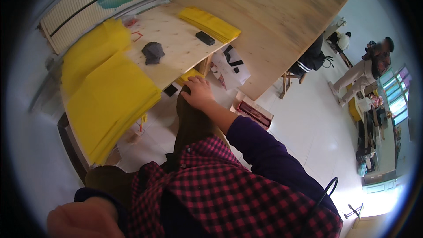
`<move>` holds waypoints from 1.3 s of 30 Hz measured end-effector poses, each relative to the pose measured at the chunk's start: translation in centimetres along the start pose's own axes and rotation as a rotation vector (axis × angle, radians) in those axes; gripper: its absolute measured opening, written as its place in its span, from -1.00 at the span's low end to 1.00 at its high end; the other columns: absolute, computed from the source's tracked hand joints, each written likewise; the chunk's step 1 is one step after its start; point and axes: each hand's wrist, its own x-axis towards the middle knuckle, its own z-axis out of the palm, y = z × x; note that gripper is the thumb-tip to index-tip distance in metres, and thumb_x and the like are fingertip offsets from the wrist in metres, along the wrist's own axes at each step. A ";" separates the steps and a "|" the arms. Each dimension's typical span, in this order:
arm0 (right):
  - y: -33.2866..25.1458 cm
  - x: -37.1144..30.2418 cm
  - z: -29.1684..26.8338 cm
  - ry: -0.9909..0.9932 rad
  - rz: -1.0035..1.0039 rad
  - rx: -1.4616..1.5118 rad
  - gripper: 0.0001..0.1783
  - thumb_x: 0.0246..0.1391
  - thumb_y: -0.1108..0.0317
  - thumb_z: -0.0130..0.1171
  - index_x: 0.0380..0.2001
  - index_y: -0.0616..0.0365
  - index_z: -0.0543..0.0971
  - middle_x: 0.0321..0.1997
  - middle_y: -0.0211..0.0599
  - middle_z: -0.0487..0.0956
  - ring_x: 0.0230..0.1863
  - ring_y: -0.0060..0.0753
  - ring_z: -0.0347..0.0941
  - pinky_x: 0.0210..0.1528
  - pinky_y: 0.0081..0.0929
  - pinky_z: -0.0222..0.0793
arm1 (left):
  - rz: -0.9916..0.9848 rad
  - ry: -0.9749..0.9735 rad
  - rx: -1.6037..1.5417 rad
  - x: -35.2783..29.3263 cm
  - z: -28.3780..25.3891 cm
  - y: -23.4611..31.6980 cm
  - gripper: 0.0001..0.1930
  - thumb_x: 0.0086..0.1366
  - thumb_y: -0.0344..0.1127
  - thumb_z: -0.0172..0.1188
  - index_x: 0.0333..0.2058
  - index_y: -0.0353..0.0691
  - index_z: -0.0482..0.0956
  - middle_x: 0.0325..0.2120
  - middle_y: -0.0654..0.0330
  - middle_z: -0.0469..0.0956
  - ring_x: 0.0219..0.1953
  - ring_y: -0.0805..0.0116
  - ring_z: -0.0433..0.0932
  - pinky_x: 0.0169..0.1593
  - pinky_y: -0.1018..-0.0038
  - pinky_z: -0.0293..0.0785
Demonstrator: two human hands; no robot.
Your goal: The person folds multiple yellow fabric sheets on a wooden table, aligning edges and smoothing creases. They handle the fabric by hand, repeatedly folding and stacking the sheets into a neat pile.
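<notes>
My right hand (pixel 199 91) rests on my right knee with its fingers stretched out over it, holding nothing that I can see. Just beyond its fingertips shows a bit of yellow material (pixel 188 76) below the table's edge. My left hand (pixel 83 220) is at the lower left, close and blurred, and its fingers cannot be made out. Large stacks of yellow sheets (pixel 112 101) lie on the left of the wooden table (pixel 178 39), the nearer one overhanging its edge. Another folded yellow stack (pixel 210 23) lies at the far right of the tabletop.
On the table are a dark crumpled cloth (pixel 153 53) and a black case-like object (pixel 205 38). A plywood panel (pixel 264 17) rises at its right. A white printed bag (pixel 230 68) and a box with a dark red inside (pixel 254 113) are beside my knee. Another person (pixel 368 66) stands farther off.
</notes>
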 end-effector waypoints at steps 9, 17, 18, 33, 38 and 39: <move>-0.3 -1.8 0.4 0.036 -0.127 -0.076 -0.48 -0.04 0.06 0.20 0.02 -0.07 0.51 0.22 -0.30 0.34 0.33 -0.13 0.07 0.33 -0.08 -0.06 | 0.202 0.010 0.210 -1.3 -3.6 3.1 -0.45 0.38 -0.31 -0.12 0.28 0.11 -0.06 -0.04 0.32 0.30 -0.46 0.23 0.41 -0.57 0.37 0.32; 3.9 2.1 0.4 0.199 -0.181 0.361 -0.80 0.01 0.22 0.15 -0.38 0.11 0.62 -0.35 -0.12 0.61 -0.26 0.02 0.51 -0.15 -0.16 0.42 | -0.067 0.078 0.586 -9.2 -6.0 3.6 -0.65 0.35 -0.23 -0.05 -0.04 -0.38 0.43 -0.23 -0.12 0.56 -0.36 0.07 0.56 -0.32 0.28 0.47; 4.4 3.0 0.7 0.198 -0.129 0.386 -0.78 0.04 0.21 0.13 -0.40 0.13 0.60 -0.36 -0.10 0.60 -0.28 0.03 0.51 -0.17 -0.15 0.42 | -0.066 0.135 0.586 -10.9 -6.3 2.7 -0.63 0.38 -0.23 -0.08 -0.01 -0.42 0.41 -0.18 -0.16 0.55 -0.33 0.07 0.55 -0.29 0.27 0.48; -3.6 23.9 8.3 0.195 -0.100 0.195 -0.62 0.10 -0.04 0.11 -0.14 -0.06 0.56 0.07 -0.29 0.48 0.04 -0.16 0.40 0.03 -0.17 0.33 | -1.317 -0.010 0.871 -26.2 -5.8 3.2 -0.75 0.23 -0.65 0.03 -0.12 -0.35 0.54 -0.26 0.07 0.60 -0.36 0.31 0.58 -0.24 0.49 0.52; -4.1 25.9 11.8 -0.119 -0.181 0.007 -0.64 0.15 0.15 0.03 0.03 -0.19 0.50 0.18 -0.36 0.37 0.28 -0.15 0.19 0.16 -0.08 0.23 | -1.428 -0.014 0.879 -27.0 -5.5 2.1 -0.75 0.21 -0.64 0.08 -0.15 -0.29 0.56 -0.30 0.12 0.62 -0.39 0.38 0.59 -0.26 0.53 0.50; -3.9 26.6 11.9 -0.127 -0.174 0.067 -0.67 0.15 0.16 0.04 -0.01 -0.14 0.51 0.15 -0.31 0.41 0.21 -0.12 0.26 0.12 -0.11 0.27 | -1.437 -0.036 0.885 -27.0 -5.5 1.8 -0.75 0.21 -0.64 0.08 -0.15 -0.29 0.56 -0.30 0.12 0.62 -0.39 0.38 0.59 -0.26 0.52 0.50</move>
